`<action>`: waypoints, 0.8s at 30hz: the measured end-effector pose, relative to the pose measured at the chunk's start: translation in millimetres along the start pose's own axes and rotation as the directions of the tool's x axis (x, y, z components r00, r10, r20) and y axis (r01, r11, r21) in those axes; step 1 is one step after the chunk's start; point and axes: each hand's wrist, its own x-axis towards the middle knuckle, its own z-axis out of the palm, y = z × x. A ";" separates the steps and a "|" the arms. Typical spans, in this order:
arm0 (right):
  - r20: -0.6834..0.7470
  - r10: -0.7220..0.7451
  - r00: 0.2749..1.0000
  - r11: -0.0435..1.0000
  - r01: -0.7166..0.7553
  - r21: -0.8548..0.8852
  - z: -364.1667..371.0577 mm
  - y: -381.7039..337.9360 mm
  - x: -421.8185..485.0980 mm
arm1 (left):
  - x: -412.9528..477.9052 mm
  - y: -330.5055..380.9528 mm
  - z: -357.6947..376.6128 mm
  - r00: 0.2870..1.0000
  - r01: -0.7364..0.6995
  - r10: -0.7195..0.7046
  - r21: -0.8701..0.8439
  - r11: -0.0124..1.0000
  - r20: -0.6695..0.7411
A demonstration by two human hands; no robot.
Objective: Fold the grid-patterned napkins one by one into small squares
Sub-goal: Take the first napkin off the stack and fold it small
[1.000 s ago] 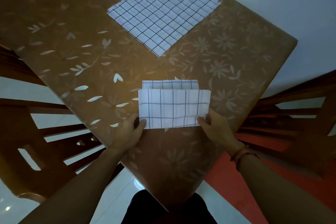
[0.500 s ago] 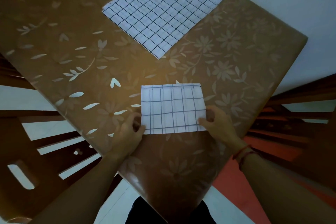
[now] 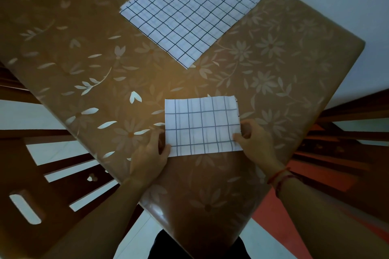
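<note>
You are in a home dining area, dimly lit. The tabletop (image 3: 284,82) in front of you wears a brown, glossy plastic cover printed with pale flowers and leaves. Dark carved wooden chairs (image 3: 52,191) with slotted backs stand at its sides. Beneath them lie pale glossy floor tiles (image 3: 134,231) and a red floor patch (image 3: 273,216), and a plain light wall (image 3: 336,2) rises beyond.

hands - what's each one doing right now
Left hand: closed on the folded napkin, near-left corner.
Right hand: closed on its near-right corner.
</note>
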 end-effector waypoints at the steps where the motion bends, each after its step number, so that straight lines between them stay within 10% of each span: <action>1: -0.006 0.000 1.000 1.000 0.000 -0.008 0.1 -0.5 -0.8 | -0.6 -1.9 0.8 1.000 -0.007 0.007 0.022 1.000 -0.001; 8: -0.111 -0.190 0.975 0.969 0.169 -0.178 12.9 -21.9 -20.5 | 6.3 -14.5 -2.4 0.951 -0.310 0.296 0.256 0.916 0.092; 14: 0.100 -0.561 0.822 0.716 0.542 -0.440 65.9 -45.5 -60.7 | 19.0 -21.1 -9.9 0.862 -0.497 0.410 0.336 0.800 0.298; 24: 0.418 -0.534 0.735 0.549 0.678 -0.489 120.1 -44.8 -86.8 | 33.8 -27.2 -7.0 0.803 -0.560 0.383 0.356 0.748 0.457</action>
